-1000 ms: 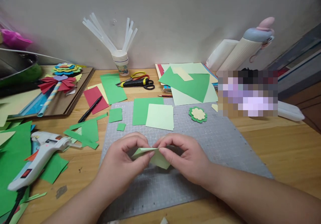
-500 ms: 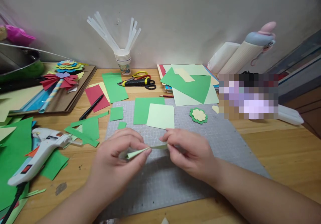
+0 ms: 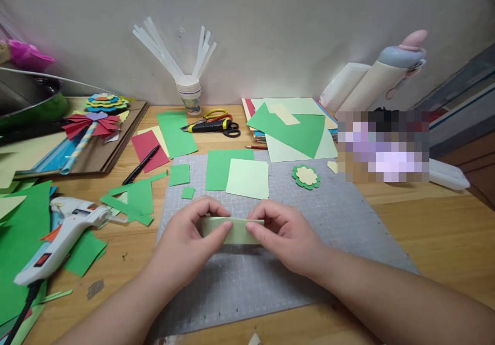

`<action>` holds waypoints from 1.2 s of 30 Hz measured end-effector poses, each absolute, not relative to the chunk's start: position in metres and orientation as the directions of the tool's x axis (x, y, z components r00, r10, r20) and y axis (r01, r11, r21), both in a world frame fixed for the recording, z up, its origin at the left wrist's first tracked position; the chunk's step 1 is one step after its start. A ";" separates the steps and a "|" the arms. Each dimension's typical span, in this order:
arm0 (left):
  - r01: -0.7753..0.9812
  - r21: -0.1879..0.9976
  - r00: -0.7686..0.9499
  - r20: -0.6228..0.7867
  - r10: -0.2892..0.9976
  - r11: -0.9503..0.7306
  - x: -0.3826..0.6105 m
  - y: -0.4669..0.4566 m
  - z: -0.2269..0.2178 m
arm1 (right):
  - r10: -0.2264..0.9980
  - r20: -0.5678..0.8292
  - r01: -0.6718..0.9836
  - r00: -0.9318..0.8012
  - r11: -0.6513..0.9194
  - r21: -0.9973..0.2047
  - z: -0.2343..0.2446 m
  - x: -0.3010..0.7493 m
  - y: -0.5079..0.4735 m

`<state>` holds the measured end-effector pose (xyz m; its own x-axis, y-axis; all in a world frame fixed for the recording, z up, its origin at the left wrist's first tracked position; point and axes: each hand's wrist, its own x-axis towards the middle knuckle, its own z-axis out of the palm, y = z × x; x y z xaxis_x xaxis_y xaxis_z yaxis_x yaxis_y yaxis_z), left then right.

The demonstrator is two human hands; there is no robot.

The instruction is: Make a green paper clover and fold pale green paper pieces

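Between my two hands is a folded strip of pale green paper (image 3: 237, 233), held just over the grey cutting mat (image 3: 255, 288). My left hand (image 3: 193, 234) pinches its left part, thumb in front and fingers behind. On the right part, my right hand (image 3: 288, 236) has the same kind of pinch. Beyond the hands lie a pale green paper square (image 3: 247, 178), a green paper sheet (image 3: 218, 169) partly under it, and two smaller green pieces (image 3: 180, 174). To the right sits a green and cream paper flower (image 3: 306, 177).
A glue gun (image 3: 65, 236) rests at left among green scraps (image 3: 135, 200). Scissors (image 3: 231, 129), a black-and-yellow cutter (image 3: 209, 126) and a paper cup with white sticks (image 3: 190, 100) stand or lie at the back. A bottle (image 3: 375, 84) leans at back right.
The paper has turned from nearly edge-on to showing its broad face. My right hand has shifted its hold, its thumb now lying on the front of the paper.
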<state>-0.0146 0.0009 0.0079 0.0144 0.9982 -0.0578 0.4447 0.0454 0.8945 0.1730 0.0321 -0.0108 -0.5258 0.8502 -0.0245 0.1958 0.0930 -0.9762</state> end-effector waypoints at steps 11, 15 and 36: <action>0.602 0.755 0.278 0.108 0.955 -0.261 -0.014 -0.001 0.010 | 0.767 0.030 0.245 -0.641 0.242 -0.939 -0.008 0.173 0.033; 0.600 0.752 0.314 0.091 0.945 -0.272 -0.014 -0.001 0.010 | 0.771 0.029 0.214 -0.636 0.213 -0.953 -0.010 0.172 0.032; 0.698 0.637 0.167 0.300 0.939 -0.327 -0.029 0.003 0.015 | 0.881 -0.338 -0.298 -0.332 -0.438 -0.848 -0.010 0.173 0.048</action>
<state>-0.0295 0.0029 0.0149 0.1665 0.9391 0.3004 0.6982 -0.3275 0.6367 0.1726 0.0484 -0.0104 -0.3322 0.8806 -0.3381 -0.2977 -0.4380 -0.8483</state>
